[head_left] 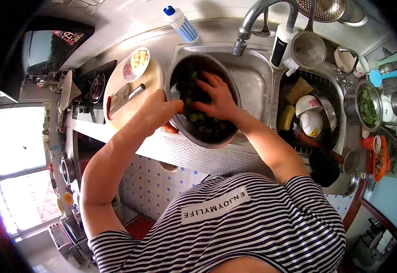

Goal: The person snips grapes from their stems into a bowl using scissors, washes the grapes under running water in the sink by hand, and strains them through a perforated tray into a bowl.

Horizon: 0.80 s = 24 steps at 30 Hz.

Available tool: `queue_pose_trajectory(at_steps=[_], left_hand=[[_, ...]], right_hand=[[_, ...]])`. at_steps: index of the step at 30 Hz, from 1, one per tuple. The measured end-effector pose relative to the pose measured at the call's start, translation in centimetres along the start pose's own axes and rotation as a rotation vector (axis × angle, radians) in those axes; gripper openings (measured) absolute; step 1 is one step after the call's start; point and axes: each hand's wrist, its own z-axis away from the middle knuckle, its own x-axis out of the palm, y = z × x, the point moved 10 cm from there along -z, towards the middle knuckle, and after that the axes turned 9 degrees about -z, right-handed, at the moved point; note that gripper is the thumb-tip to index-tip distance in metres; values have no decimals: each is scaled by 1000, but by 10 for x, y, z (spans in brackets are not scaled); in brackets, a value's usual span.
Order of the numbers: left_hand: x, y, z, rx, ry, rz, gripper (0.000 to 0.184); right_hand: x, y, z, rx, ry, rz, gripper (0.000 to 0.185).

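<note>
One deep, round metal pot (210, 144) takes up the middle of the frame, smooth-rimmed and dark inside, with greenish lumps (201, 119) too shadowed to count. The left hand (167, 110) is curled firmly on the rim's left side, thumb over the edge. The right hand (216, 96) is spread wide inside, fingers splayed over the lumps; I can't tell whether it has hold of any.

At upper left, one round, pale wooden board (153, 78) carries one flat-bladed cleaver (119, 97) and one white dish (136, 74) of diced pieces in two heaps, yellow and pink. The pot overlaps the steel sink's left basin (255, 78), leaving bare, shiny metal to its right, below one curved chrome faucet (248, 28). Right of centre, two white bowls (311, 123) crowd the other basin.
</note>
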Motion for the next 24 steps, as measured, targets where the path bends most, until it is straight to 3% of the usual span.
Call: queue_pose_trajectory(at_steps=[3, 7, 12, 15, 17, 21, 24], left_hand=[[-10, -4, 7, 53, 28, 9, 38], [-11, -53, 21, -228, 85, 4, 38], [2, -27, 7, -56, -39, -10, 41], [-11, -1, 9, 101, 97, 67, 34], [-14, 1, 19, 98, 102, 72, 32], [-12, -50, 32, -184, 114, 62, 40], [-3, -55, 22, -158, 47, 30, 42]], right_hand=[[10, -14, -4, -92, 40, -26, 67], [61, -18, 28, 11, 8, -188, 66], [17, -12, 15, -51, 35, -73, 66], [-11, -16, -12, -72, 40, 19, 66], [1, -19, -11, -88, 71, 22, 67], [54, -25, 22, -41, -10, -155, 67], [51, -17, 31, -10, 21, -171, 67]])
